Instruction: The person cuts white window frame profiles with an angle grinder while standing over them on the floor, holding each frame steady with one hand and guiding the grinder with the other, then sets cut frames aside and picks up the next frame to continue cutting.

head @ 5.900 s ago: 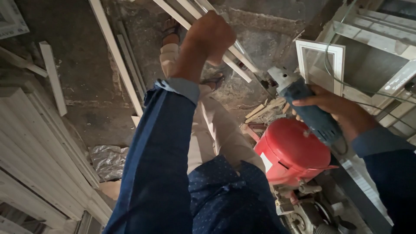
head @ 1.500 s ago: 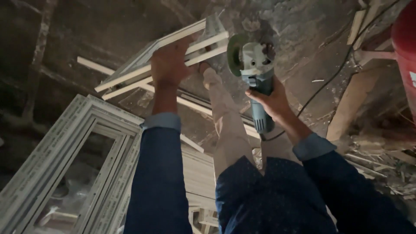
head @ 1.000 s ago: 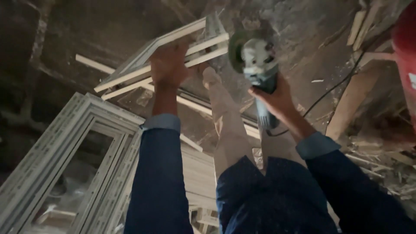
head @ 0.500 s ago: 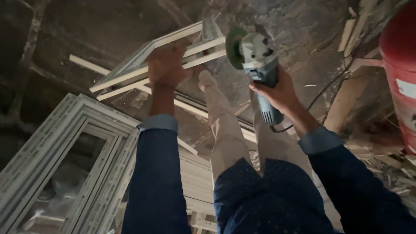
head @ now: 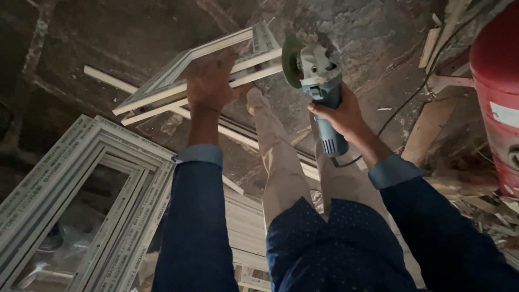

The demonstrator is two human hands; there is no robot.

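Observation:
My left hand (head: pixel 210 84) presses down on several long white profile strips (head: pixel 157 97) that lie across a small white frame (head: pixel 184 59) on the dark concrete floor. In my right hand (head: pixel 341 112) is a blue angle grinder (head: pixel 319 92), held by its body. Its green-guarded disc (head: pixel 292 60) hovers just past the right ends of the strips, near the frame's corner. Whether the disc touches them I cannot tell. My beige trouser legs (head: pixel 281 162) stretch toward the strips. The grinder's black cord (head: pixel 411 97) trails off to the right.
A stack of large white window frames (head: pixel 81 200) leans at the lower left. A red cylinder tank (head: pixel 497 92) stands at the right edge. Wood offcuts and scraps (head: pixel 432 130) litter the floor on the right. More white profiles (head: pixel 243 227) lie under my legs.
Over the last second the grinder has shifted a little to the left and lower, bringing the disc closer to the strip ends. My left hand stays on the strips.

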